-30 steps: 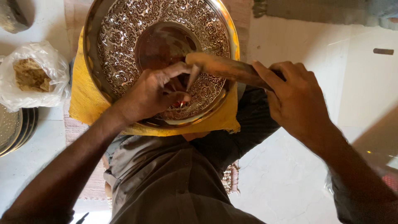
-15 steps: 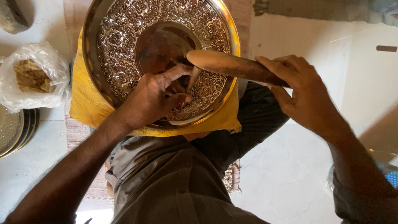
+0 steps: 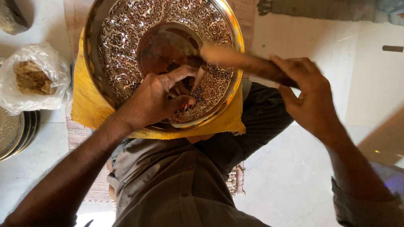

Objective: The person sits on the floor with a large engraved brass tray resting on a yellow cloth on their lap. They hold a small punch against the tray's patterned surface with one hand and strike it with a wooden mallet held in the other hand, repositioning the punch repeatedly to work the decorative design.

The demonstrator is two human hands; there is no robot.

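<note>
Embossed metal plate [image 3: 126,25] lies upper centre on yellow cloth [image 3: 88,105]. Small chisel [image 3: 198,77] is pinched by left hand [image 3: 153,98] against plate. Wooden mallet [image 3: 244,63], blurred, is gripped by right hand [image 3: 309,94], centre right.

Glossy embossed metal plate [image 3: 126,38] under the left hand [image 3: 153,98] (on matt yellow cloth [image 3: 86,109]); right hand [image 3: 311,98] grips smooth wooden stick [image 3: 240,61].

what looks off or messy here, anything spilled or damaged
Nothing looks spilled or broken. The engraved metal plate rests on a yellow cloth, the left hand steadies a small punch on it, and the right hand holds a wooden stick, blurred by motion. The plastic bag of brown material sits closed, with stacked plates beside it.
</note>
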